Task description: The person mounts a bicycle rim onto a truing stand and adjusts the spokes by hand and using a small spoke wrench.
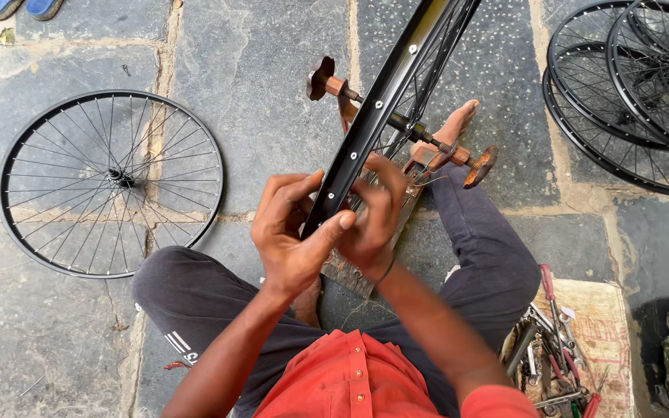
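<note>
Both hands, left [288,240] and right [369,220], closed round rim [385,97]; rim ran up-right, edge-on; open paving [265,93] left; spare wheel [110,183] lay apart

Both hands, left hand [292,236] and right hand [373,217], grip the black wheel rim [381,104] on a rusty stand [427,151]; the right fingers seemingly pinch a spoke.

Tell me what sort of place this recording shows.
Probably an open-air bicycle wheel repair spot on stone paving. Both hands grip a black metal wheel rim on a rusty stand; finished spoked wheels lie flat, and a pile of hand tools sits alongside.
</note>
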